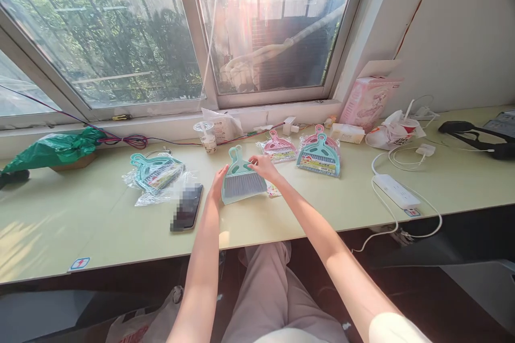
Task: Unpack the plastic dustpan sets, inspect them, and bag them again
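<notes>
A mint-green dustpan [225, 194] with a matching grey-bristled hand brush [244, 183] nested in it is tilted up at the middle of the table. My left hand [218, 186] grips the dustpan's left side, thumb near the rim. At the brush's right shoulder, the fingers of my right hand [262, 166] are closed in a pinch; the exact contact is partly hidden. A small printed card [274, 189] lies beneath my right wrist. Left of my hands rest wrapped mint-green brush sets [159, 174]. To the right are a pink set [278, 148] and a mint-green set [319, 158].
A phone [187, 208] lies beside my left forearm. Behind the dustpan stands a drink cup [207, 139]. A power strip [396, 191] with loose white cables sits at the right, near the table's front edge. Green plastic [56, 150] lies at the far left.
</notes>
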### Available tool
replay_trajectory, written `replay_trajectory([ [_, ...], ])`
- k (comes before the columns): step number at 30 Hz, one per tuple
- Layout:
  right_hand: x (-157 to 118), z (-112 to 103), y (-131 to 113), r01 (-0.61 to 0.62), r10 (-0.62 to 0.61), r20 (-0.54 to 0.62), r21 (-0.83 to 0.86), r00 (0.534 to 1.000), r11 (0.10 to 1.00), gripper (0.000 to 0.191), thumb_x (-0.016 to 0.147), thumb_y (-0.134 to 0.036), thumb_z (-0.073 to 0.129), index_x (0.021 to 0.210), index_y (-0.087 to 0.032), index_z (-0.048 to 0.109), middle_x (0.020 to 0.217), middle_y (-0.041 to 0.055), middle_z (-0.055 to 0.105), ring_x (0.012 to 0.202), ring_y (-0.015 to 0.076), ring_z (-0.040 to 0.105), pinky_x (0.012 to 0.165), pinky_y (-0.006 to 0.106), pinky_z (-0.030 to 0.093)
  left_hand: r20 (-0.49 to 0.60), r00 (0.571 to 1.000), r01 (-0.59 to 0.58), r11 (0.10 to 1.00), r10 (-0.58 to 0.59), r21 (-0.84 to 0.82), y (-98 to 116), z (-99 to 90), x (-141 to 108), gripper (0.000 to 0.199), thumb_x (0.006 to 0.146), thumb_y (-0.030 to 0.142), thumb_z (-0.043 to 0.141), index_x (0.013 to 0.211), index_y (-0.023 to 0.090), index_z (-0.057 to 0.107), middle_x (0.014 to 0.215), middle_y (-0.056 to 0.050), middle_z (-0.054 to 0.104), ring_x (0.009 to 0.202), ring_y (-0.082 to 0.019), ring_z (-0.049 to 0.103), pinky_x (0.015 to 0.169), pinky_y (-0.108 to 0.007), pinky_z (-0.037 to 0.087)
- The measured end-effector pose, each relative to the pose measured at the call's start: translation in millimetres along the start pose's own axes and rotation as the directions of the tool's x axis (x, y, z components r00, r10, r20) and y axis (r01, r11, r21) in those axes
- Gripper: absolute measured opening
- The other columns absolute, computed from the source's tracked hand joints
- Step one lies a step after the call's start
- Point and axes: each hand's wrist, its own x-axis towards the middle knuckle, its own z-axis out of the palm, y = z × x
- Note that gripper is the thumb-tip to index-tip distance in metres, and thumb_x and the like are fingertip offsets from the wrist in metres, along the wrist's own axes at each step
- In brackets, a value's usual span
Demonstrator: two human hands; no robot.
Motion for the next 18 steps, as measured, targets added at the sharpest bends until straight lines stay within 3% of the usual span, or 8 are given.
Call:
replay_trajectory([
  [4,0,28,-1,0.015,-0.030,-0.053,-0.252,0.998,0.968,0.015,0.088,-0.027,0.061,0.095,-0.019,0.071,0.097,0.0081,0.072,0.091,0.0216,0.064,0.082,0.032,0.046,0.078,0.996,0.041,0.994,-0.034,-0.102,-3,-2.7,2,0.064,0.063,0.053,0.078,0.112,0.015,0.067,0.103,-0.012,0.071,0.093,-0.026,0.067,0.080,-0.034,0.050],
  [7,-3,32,-2,0.043,-0.123,-0.191,-0.380,0.974,0.924,0.023,0.092,-0.032,0.055,0.106,-0.021,0.070,0.116,0.0118,0.066,0.112,0.0265,0.056,0.093,0.039,0.043,0.042,0.999,0.019,0.991,-0.014,-0.129,-3,-0.3,3,0.065,0.060,0.050,0.080,0.113,0.014,0.066,0.108,-0.013,0.070,0.097,-0.027,0.066,0.082,-0.035,0.050],
  [9,2,30,-1,0.051,-0.155,-0.250,-0.379,0.956,0.924,0.031,0.091,-0.037,0.057,0.118,-0.022,0.066,0.125,0.0116,0.062,0.123,0.0283,0.049,0.100,0.043,0.039,0.035,0.999,0.012,0.991,-0.008,-0.132,-2,2.5,3,0.065,0.061,0.050,0.079,0.114,0.014,0.066,0.111,-0.013,0.069,0.100,-0.028,0.065,0.083,-0.035,0.050],
  [11,10,28,2,0.024,-0.071,-0.165,-0.273,0.984,0.962,0.040,0.088,-0.043,0.062,0.122,-0.022,0.064,0.120,0.0095,0.065,0.117,0.0274,0.054,0.095,0.040,0.043,0.044,0.999,0.016,0.992,-0.011,-0.124,0,4.9,3,0.065,0.061,0.049,0.079,0.114,0.014,0.066,0.113,-0.014,0.069,0.102,-0.028,0.064,0.085,-0.035,0.049],
  [14,24,26,8,-0.096,0.102,0.087,-0.069,0.991,0.993,0.038,0.082,-0.049,0.065,0.106,-0.020,0.072,0.088,0.0031,0.071,0.086,0.0210,0.064,0.074,0.029,0.047,0.060,0.998,0.012,0.995,-0.006,-0.100,3,7.4,2,0.064,0.064,0.051,0.077,0.115,0.014,0.067,0.114,-0.013,0.069,0.106,-0.028,0.063,0.088,-0.034,0.047],
  [16,29,26,11,-0.171,0.169,0.118,0.011,0.979,0.985,0.036,0.078,-0.051,0.068,0.094,-0.019,0.075,0.072,0.0004,0.068,0.075,0.0178,0.064,0.066,0.025,0.046,0.077,0.997,-0.002,0.996,0.009,-0.087,4,8.5,2,0.062,0.066,0.053,0.075,0.114,0.014,0.067,0.112,-0.012,0.069,0.105,-0.027,0.062,0.089,-0.034,0.046],
  [18,30,28,13,-0.235,0.230,0.074,0.064,0.970,0.970,0.035,0.073,-0.050,0.072,0.089,-0.019,0.076,0.069,0.0001,0.068,0.072,0.0167,0.064,0.065,0.024,0.046,0.102,0.994,-0.016,0.997,0.025,-0.082,5,9.7,1,0.060,0.067,0.053,0.074,0.113,0.014,0.068,0.109,-0.011,0.070,0.103,-0.027,0.063,0.089,-0.034,0.046],
])
